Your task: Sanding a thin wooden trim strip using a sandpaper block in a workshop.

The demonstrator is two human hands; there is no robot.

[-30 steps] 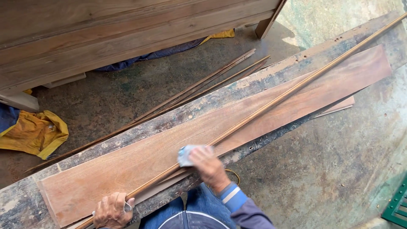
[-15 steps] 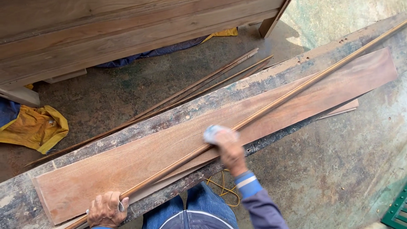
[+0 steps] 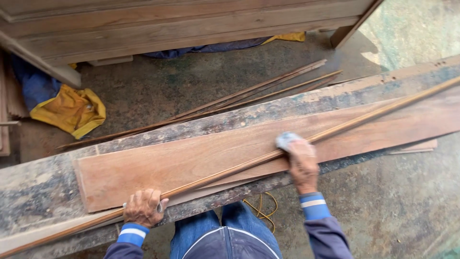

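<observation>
**Both hands on a long strip at the bench**

At far left, a yellow cloth (image 3: 72,111) lies crumpled on the floor beside a wooden cabinet (image 3: 167,24). Nearer me, my left hand (image 3: 142,207) is closed over the near end of the strip (image 3: 230,170), pinning it to the board's edge, I judge so it cannot slide. The strip runs slantwise up and right along the reddish board (image 3: 191,158), which gives it flat support and itself rests on the worn bench (image 3: 38,187). Behind the bench, spare strips (image 3: 249,96) lie bundled on the floor. Farther right, my right hand (image 3: 303,163) presses a pale pad (image 3: 286,140) down onto the strip, fingers curled over it; whether it is cloth or sandpaper I cannot tell.
</observation>
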